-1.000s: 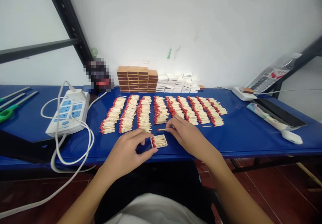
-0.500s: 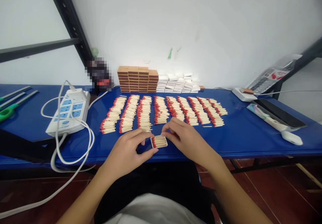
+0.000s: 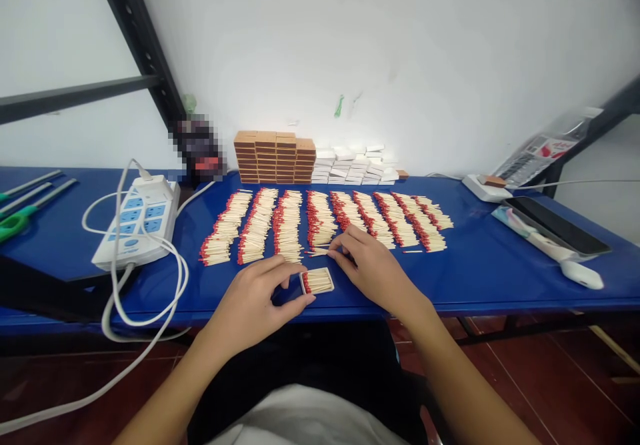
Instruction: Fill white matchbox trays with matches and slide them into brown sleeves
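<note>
My left hand [image 3: 267, 291] grips the left end of a small white matchbox tray [image 3: 330, 289] between thumb and fingers. Inside the tray lie several matches [image 3: 318, 279], their red heads toward the left. My right hand [image 3: 363, 261] is just above and right of the tray, its thumb and fingertips pinched on a few matches [image 3: 317, 252] that point left. Beyond the hands, rows of loose matches [image 3: 287, 225] spread across the blue table [image 3: 210, 291], red heads mostly at the left.
Brown matchbox sleeves [image 3: 275, 158] stand stacked by the wall, beside piled white trays [image 3: 355, 165]. On the left are a white power strip [image 3: 137, 221] with looped cable and green-handled tools [image 3: 15, 225]. A black phone [image 3: 555, 225] and a plastic-wrapped item [image 3: 535, 238] lie right.
My right hand has moved from the tray's right edge up to the table behind it, and now has a few matches in its fingertips. The left hand stays on the tray.
</note>
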The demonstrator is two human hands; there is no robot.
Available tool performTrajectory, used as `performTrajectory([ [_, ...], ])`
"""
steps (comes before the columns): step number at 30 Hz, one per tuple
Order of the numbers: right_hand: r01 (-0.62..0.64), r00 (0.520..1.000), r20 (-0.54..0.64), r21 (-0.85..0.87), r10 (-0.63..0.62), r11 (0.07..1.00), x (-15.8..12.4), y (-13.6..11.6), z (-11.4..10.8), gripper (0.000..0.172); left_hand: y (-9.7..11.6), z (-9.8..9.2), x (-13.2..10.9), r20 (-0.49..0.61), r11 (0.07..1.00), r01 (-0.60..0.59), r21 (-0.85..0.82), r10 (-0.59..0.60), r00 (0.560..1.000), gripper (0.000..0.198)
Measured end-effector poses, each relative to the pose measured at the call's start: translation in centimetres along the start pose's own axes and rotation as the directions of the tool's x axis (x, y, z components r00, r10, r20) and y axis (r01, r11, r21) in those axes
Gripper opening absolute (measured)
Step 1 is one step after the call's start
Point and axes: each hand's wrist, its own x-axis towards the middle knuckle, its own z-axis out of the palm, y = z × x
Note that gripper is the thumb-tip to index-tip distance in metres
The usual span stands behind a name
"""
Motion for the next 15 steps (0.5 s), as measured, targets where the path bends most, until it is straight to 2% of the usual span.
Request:
performTrajectory([
  [15, 0.047, 0.998, 0.043, 0.047, -0.049, 0.998, -0.24, -0.27, -0.55, 0.013, -0.04, -0.09, -0.01, -0.005, 1.0, 0.0, 0.004, 0.0, 1.0, 0.026],
])
